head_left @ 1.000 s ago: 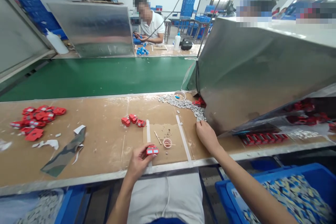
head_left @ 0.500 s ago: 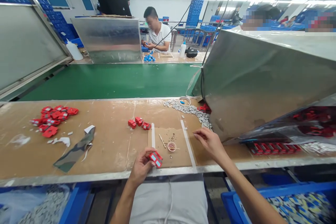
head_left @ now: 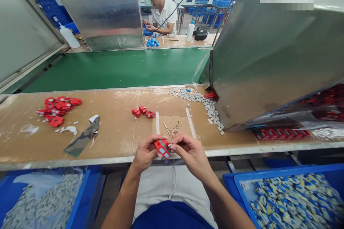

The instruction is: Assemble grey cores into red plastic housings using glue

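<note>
While the small red part [head_left: 162,148] is pinched in the left hand [head_left: 145,152] just over the near bench edge [head_left: 242,149], a tiny pale piece, too small to make out tbh, is pressed against its right end by the right hand's [head_left: 191,152] fingertips [head_left: 174,147]. Its long axis is tilted down toward the right, so both hands are met on it about equally. Beyond them the taped work patch [head_left: 173,123] is left open, with three more red parts [head_left: 143,111] farther left and grey chips [head_left: 206,104] strewn to the right.
</note>
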The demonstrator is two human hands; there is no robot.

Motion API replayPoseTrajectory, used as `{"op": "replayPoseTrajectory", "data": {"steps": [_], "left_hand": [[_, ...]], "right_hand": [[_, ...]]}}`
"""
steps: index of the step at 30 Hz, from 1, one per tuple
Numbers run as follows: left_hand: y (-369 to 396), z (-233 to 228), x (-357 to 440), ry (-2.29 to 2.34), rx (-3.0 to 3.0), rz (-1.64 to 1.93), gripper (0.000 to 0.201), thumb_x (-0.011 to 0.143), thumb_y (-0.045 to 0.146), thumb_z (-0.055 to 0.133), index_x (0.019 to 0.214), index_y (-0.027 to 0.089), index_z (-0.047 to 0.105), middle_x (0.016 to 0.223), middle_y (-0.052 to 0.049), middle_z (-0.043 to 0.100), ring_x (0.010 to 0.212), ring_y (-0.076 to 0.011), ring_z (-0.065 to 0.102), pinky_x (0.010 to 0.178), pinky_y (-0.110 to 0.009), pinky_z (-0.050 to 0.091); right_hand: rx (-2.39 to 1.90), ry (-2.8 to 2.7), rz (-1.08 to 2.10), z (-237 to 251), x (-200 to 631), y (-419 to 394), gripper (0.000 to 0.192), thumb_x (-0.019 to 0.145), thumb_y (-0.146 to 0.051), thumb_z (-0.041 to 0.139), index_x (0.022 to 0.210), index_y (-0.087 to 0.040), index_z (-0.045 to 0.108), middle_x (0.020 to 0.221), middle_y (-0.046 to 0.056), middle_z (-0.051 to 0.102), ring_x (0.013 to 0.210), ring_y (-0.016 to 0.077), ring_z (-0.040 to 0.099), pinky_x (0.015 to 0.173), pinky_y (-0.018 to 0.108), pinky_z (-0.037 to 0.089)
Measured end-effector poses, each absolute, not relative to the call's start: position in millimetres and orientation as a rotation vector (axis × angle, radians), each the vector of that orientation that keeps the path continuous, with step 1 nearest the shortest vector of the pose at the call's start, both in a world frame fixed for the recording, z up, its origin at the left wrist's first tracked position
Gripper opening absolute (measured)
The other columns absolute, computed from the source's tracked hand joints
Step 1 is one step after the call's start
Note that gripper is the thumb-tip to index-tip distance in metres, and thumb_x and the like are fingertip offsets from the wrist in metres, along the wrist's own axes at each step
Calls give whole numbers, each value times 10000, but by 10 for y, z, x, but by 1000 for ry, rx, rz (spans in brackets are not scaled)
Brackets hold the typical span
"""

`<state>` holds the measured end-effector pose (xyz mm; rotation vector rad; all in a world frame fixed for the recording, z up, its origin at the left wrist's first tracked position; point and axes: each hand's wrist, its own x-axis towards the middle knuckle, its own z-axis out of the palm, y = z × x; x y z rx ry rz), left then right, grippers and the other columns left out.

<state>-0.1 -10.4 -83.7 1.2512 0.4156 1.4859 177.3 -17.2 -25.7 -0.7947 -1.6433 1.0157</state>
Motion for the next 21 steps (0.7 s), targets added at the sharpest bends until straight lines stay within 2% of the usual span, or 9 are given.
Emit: {"op": "replayPoseTrajectory", "data": {"steps": [7, 10, 13, 18, 21], "left_hand": [[-152, -789, 39, 427, 1277, 1485, 341, 795, 228, 836, 1125, 300, 791, 922, -37, 748, 792, -82, 717, 768, -114, 561], [-163, -791, 31, 520, 1297, 1509, 333, 751, 219, 866, 1077, 261, 807, 861, -51, 736, 731, -92, 704, 725, -127, 566], [-177, -765, 2, 611, 1331, 1525, 310, 745, 203, 865, 1049, 238, 814, 822, -50, 724, 702, -85, 692, 694, -115, 555], [-262, -648, -47, 680, 1475, 1574, 431, 793, 69, 784, 1133, 333, 787, 932, 6, 744, 809, -55, 711, 761, -76, 539], [-332, -634, -65, 747, 1566, 1600, 482, 829, 74, 756, 1203, 378, 753, 986, 31, 733, 851, -40, 702, 782, -72, 535]], "right_hand": [[-855, -1633, 1131, -287, 1811, -225, 204, 916, -319, 712, 835, -133, 689, 796, 57, 637, 730, 119, 572, 656, 221, 459], [-874, -1730, 1027, -285, 1834, -222, 195, 947, -305, 683, 835, -146, 686, 804, 44, 630, 801, 136, 546, 710, 253, 424], [-859, -1819, 877, -254, 1822, -236, 167, 960, -235, 669, 815, -153, 670, 777, 18, 601, 784, 123, 526, 729, 253, 414], [-857, -1911, 502, -139, 1734, -371, 121, 979, -93, 580, 913, -127, 675, 818, 24, 572, 753, 82, 566, 686, 187, 433], [-836, -1938, 451, -112, 1695, -447, 149, 994, -72, 540, 987, -114, 683, 825, 30, 543, 709, 69, 540, 663, 172, 425]]}}
